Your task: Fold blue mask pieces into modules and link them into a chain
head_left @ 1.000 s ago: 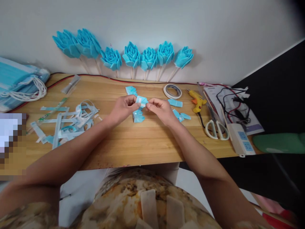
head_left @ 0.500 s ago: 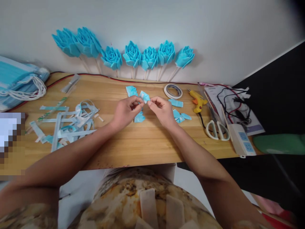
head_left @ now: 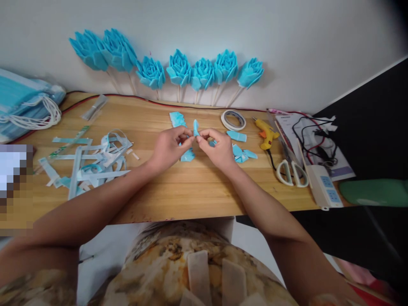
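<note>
My left hand (head_left: 168,146) and my right hand (head_left: 216,147) meet above the middle of the wooden table (head_left: 178,187). Both pinch one small folded blue piece (head_left: 195,127), which stands up narrow between the fingertips. Below the hands lies another folded blue piece (head_left: 187,156) on the table. More blue pieces (head_left: 241,153) lie just right of my right hand, and one blue piece (head_left: 177,119) lies behind the hands.
Several blue flowers on sticks (head_left: 178,70) lean on the wall. A tape roll (head_left: 233,120), yellow glue gun (head_left: 266,133), scissors (head_left: 291,172) and power strip (head_left: 324,186) sit right. Cut strips (head_left: 91,159) and a mask stack (head_left: 25,108) lie left.
The blue piece between my fingers has been folded narrower and turned upright. Both hands have closed in together slightly; the view has tipped a little.
</note>
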